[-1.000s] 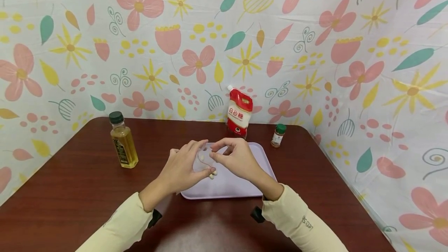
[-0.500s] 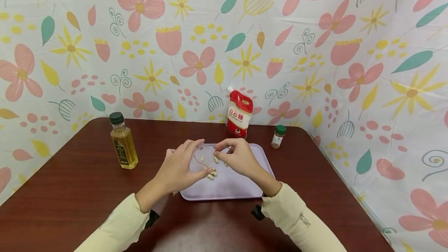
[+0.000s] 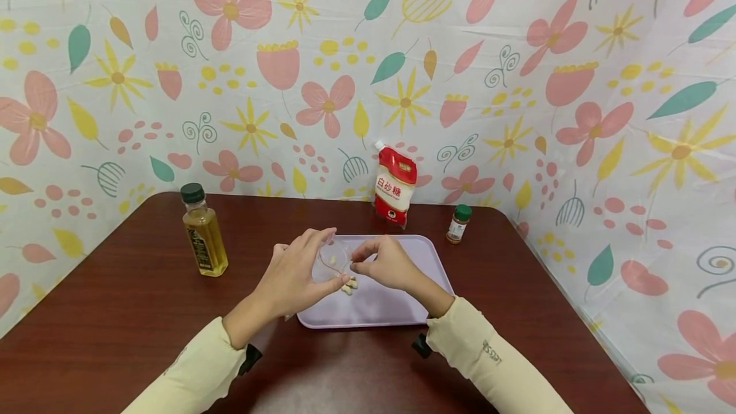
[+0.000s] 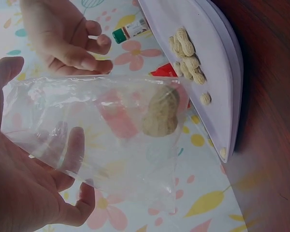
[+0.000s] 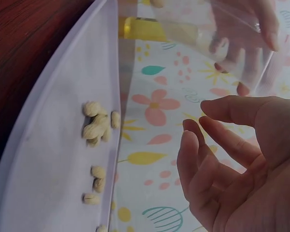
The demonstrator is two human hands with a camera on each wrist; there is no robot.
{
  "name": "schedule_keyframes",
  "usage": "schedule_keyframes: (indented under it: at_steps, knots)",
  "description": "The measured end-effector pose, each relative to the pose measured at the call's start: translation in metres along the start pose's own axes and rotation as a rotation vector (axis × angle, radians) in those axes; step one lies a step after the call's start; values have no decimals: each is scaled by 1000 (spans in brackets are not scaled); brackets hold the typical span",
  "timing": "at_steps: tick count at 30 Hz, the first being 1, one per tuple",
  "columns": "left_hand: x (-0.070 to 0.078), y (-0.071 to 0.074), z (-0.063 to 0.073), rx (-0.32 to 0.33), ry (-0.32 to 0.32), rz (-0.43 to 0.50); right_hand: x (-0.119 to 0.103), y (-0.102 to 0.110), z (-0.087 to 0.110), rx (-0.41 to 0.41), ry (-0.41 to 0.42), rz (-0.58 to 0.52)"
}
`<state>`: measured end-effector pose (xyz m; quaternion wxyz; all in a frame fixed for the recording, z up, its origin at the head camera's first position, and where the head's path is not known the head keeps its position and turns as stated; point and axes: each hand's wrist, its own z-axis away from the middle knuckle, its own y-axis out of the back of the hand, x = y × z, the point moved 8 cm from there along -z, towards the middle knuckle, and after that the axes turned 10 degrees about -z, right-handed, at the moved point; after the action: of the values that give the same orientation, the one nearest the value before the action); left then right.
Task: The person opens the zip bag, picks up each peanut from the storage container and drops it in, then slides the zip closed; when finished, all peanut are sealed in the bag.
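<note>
My left hand [image 3: 290,273] holds a clear plastic bag [image 4: 101,159] above the tray's left part, its thumb and fingers spread around the bag. A single peanut [image 4: 162,113] in its shell lies at the bag's bottom in the left wrist view. Close to the bag's mouth is my right hand [image 5: 251,159], fingers loosely bent and thumb apart, with nothing visible between them. Several peanuts [image 5: 96,125] form a small cluster on the lilac tray [image 3: 397,305]. A few others [image 5: 97,179] lie apart along the tray in the right wrist view.
A bottle of yellow oil [image 3: 206,238] stands on the dark wooden table [image 3: 144,318] at left. Behind the tray is a red and white sugar pouch [image 3: 393,187]. A small green-capped spice jar [image 3: 458,225] is at back right. A floral curtain [image 3: 276,114] hangs behind.
My right hand has moved slightly right and down beside the bag, its fingertips lower than before. My left hand has shifted a little left, still holding the bag.
</note>
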<state>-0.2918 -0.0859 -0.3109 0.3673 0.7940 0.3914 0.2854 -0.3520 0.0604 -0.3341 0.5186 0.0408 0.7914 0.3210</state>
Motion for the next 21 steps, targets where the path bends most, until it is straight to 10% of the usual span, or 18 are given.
schedule_keyframes:
  at_steps: [21]
  knots:
    - [-2,-1,1,-27,16,32,42,-18,-6,-167,-43,139]
